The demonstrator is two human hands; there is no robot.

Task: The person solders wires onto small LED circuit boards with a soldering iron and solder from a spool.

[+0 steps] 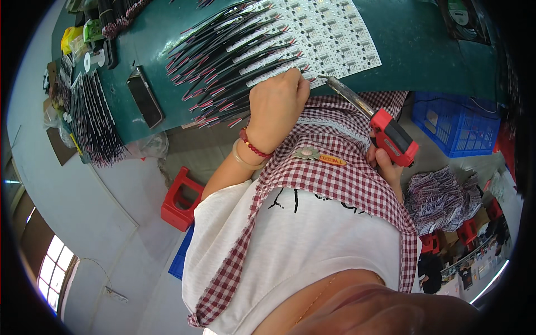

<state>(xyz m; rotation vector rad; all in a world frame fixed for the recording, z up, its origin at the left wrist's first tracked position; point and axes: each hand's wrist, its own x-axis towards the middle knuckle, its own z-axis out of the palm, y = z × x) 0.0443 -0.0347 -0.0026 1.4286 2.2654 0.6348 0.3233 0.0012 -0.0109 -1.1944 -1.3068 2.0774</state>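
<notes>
Our left hand [277,106] is curled shut, pinching thin wires [234,61] at the white board [329,33], up at twelve o'clock. Our right hand [385,162] grips the red soldering iron [391,137]. We think the board is light, stiff and breakable, so hold its edges.

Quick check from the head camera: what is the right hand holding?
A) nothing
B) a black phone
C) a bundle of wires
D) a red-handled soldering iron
D: the right hand grips a red-handled soldering iron, its metal tip reaching the edge of the white circuit board panel, while the left hand presses on the black wires at the board's edge.
</notes>
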